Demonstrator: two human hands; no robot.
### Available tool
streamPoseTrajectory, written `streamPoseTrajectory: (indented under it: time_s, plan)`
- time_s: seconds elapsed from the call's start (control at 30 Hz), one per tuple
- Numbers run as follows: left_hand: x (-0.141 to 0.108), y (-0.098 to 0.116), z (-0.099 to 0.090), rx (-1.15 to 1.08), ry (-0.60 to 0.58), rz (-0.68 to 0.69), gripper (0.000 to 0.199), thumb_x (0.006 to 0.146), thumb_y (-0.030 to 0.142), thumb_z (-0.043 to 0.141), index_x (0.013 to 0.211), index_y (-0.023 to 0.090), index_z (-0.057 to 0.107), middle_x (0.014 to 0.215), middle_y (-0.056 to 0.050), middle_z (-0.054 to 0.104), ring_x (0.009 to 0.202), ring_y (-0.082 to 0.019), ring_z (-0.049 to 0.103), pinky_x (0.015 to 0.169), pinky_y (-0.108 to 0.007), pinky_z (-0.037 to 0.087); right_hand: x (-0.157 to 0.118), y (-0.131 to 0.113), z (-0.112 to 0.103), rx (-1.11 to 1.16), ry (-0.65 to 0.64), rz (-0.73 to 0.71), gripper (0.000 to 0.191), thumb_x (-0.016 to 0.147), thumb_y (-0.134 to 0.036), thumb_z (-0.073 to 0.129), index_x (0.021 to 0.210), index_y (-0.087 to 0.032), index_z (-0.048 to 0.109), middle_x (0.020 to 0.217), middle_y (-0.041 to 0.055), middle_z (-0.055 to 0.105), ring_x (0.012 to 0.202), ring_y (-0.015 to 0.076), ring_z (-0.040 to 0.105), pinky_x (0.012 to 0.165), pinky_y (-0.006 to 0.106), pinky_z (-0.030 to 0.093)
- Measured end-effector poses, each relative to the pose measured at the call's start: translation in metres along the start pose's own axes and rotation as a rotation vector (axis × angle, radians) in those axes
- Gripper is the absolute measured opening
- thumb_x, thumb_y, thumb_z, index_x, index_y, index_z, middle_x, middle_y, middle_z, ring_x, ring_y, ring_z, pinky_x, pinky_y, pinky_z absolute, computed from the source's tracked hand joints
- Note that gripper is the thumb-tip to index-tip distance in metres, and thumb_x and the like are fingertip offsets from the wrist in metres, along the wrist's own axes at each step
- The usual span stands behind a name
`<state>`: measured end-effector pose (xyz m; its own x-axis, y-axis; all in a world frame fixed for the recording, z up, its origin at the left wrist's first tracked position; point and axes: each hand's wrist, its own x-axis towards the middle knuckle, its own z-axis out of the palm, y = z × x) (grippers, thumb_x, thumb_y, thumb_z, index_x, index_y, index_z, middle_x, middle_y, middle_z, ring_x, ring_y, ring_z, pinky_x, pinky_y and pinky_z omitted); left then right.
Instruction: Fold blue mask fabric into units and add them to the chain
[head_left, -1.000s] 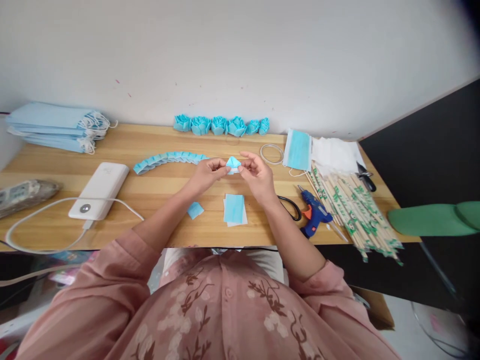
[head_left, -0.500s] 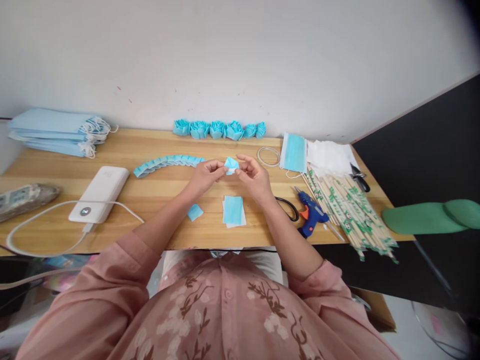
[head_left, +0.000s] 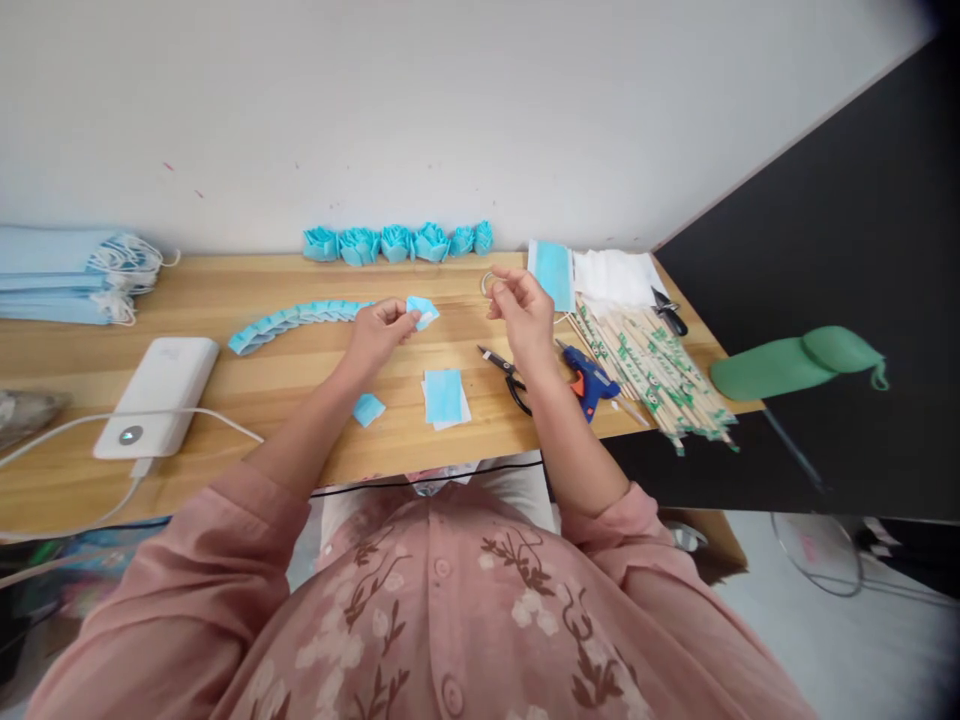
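Fingers of the left hand [head_left: 380,332] are pinching a folded blue piece [head_left: 424,312] by one side, and the piece is hanging above the desk [head_left: 401,445] with its other end jutting free. That one-sided hold is probably the weak spot: should the thumb slacken, the creases could be springing open. Opposite, the right hand [head_left: 523,305] is hovering apart from it, fingers loosely bent, nothing showing between them, so it is giving no support.

Beside the left hand, a curved row of folded pieces [head_left: 296,322] is reaching toward the knuckles; whether they are touching I cannot tell, but a careless sideways sweep might knock it out of line. Nearer the body, a stack of rectangles [head_left: 444,398] is lying loose, and a small blue square [head_left: 368,409] is resting close by the left forearm, where a lowered arm could drag it.

Near the right forearm, scissors [head_left: 496,358] are pointing inward and a glue gun [head_left: 590,378] is lying beyond; reaching blindly could mean a prick, or a burn if the gun is heating, which nothing is showing.
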<state>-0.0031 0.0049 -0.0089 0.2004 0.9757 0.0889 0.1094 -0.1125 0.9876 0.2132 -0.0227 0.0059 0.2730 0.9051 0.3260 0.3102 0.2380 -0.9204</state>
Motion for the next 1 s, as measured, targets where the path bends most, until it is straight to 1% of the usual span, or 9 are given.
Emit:
streamPoseTrajectory:
  time_s: [0.1,0.2,0.27,0.37,0.53,0.63,0.77,0.9,1.0]
  plan:
    - [0.000,0.002,0.001,-0.014,0.005,0.000,0.029,0.073,0.039,0.070,0.059,0.018,0.056,0.056,0.002,0.055,0.054,-0.009,0.048,0.055,-0.023,0.038,-0.014,-0.009,-0.018,-0.150,-0.129,-0.035,0.028,0.089,-0.039,0.060,0.112,-0.025,0.068,0.089,0.0017,0.068,0.077,0.0150,0.062,0.074,0.032,0.054]
    - [-0.001,0.004,0.002,-0.047,-0.001,-0.010,0.029,0.072,0.040,0.071,0.061,0.018,0.058,0.058,0.001,0.058,0.055,-0.009,0.049,0.055,-0.023,0.038,-0.034,-0.008,-0.035,-0.348,-0.205,-0.038,0.026,0.088,-0.027,0.059,0.111,-0.022,0.070,0.096,0.0043,0.073,0.082,0.0186,0.067,0.080,0.037,0.054]
    - [-0.002,0.005,0.003,-0.072,-0.003,-0.023,0.031,0.072,0.043,0.072,0.061,0.017,0.059,0.060,0.000,0.059,0.056,-0.009,0.050,0.056,-0.023,0.039,-0.047,-0.002,-0.042,-0.469,-0.219,-0.050,0.024,0.088,-0.027,0.059,0.108,-0.021,0.071,0.101,0.0072,0.075,0.090,0.0223,0.069,0.083,0.040,0.054]
    - [-0.003,0.006,0.004,-0.097,-0.016,-0.038,0.034,0.073,0.048,0.072,0.062,0.017,0.060,0.062,-0.001,0.061,0.057,-0.010,0.051,0.057,-0.023,0.041,-0.063,0.007,-0.047,-0.531,-0.181,-0.075,0.022,0.091,-0.030,0.056,0.103,-0.021,0.072,0.103,0.0094,0.075,0.089,0.0237,0.070,0.081,0.041,0.055]
    - [-0.004,0.007,0.004,-0.124,-0.059,-0.022,0.042,0.074,0.056,0.070,0.060,0.017,0.061,0.061,-0.002,0.061,0.057,-0.010,0.051,0.056,-0.024,0.041,-0.072,0.004,-0.040,-0.472,-0.170,-0.116,0.025,0.093,-0.032,0.054,0.106,-0.021,0.072,0.104,0.0094,0.074,0.091,0.0228,0.070,0.078,0.039,0.057]
    - [-0.005,0.008,0.004,-0.122,-0.157,0.001,0.046,0.073,0.060,0.072,0.060,0.017,0.062,0.060,-0.002,0.061,0.057,-0.010,0.051,0.057,-0.024,0.041,-0.068,-0.003,-0.031,-0.401,-0.172,-0.093,0.025,0.092,-0.033,0.056,0.108,-0.022,0.071,0.103,0.0080,0.075,0.090,0.0216,0.070,0.078,0.038,0.057]
    - [-0.005,0.009,0.006,-0.093,-0.262,0.010,0.050,0.069,0.064,0.074,0.058,0.017,0.061,0.057,-0.001,0.058,0.055,-0.010,0.049,0.057,-0.024,0.041,-0.061,-0.012,-0.018,-0.267,-0.209,-0.043,0.027,0.090,-0.033,0.058,0.113,-0.023,0.069,0.106,0.0062,0.075,0.093,0.0198,0.069,0.084,0.038,0.056]
    - [-0.007,0.009,0.008,-0.044,-0.314,0.043,0.050,0.070,0.063,0.074,0.058,0.017,0.060,0.056,0.000,0.055,0.055,-0.010,0.047,0.056,-0.025,0.038,-0.056,-0.017,-0.005,-0.151,-0.287,0.012,0.034,0.085,-0.033,0.063,0.118,-0.023,0.067,0.100,0.0042,0.073,0.090,0.0180,0.068,0.080,0.034,0.055]
    - [-0.008,0.009,0.008,0.007,-0.350,0.076,0.048,0.074,0.062,0.070,0.058,0.017,0.059,0.055,0.001,0.053,0.054,-0.010,0.045,0.055,-0.024,0.035,-0.055,-0.016,0.005,-0.080,-0.284,0.041,0.037,0.082,-0.032,0.064,0.118,-0.023,0.065,0.091,0.0011,0.070,0.083,0.0158,0.065,0.076,0.031,0.053]
